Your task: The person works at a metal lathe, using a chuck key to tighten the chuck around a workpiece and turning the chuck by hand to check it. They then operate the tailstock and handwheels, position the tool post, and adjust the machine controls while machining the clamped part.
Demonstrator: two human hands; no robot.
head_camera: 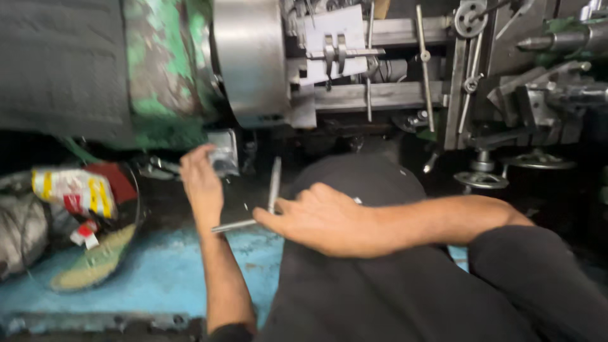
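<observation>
Left hand: the left hand [201, 183] is raised in front of the machine, fingers curled around a small clear, shiny piece [223, 158] held at its fingertips; blur hides what kind of piece it is
Right hand: the right hand [316, 218] lies across the person's dark-clothed knee [361, 183], thumb and forefinger pinching the near end of a thin metal rod [235, 225]
Metal rod: it runs roughly level from the right hand's fingertips toward the left wrist, passing just under the left hand
Second rod: another slim metal bar [274, 183] stands nearly upright between the two hands, just beyond the right hand's fingers; whether a hand touches it cannot be told
Machine: a lathe with worn green paint [164, 69] fills the top of the view, its large round steel chuck [250, 60] directly above the left hand, with grey slides, levers and small handwheels [481, 179] off to the right
Floor: a blue-painted, grimy surface [158, 278] lies beneath the left forearm
Left side clutter: a crumpled yellow, white and red wrapper [73, 190] sits well to the left of the left hand, beside a dark bundle and a scatter of yellowish grit [95, 263]
</observation>
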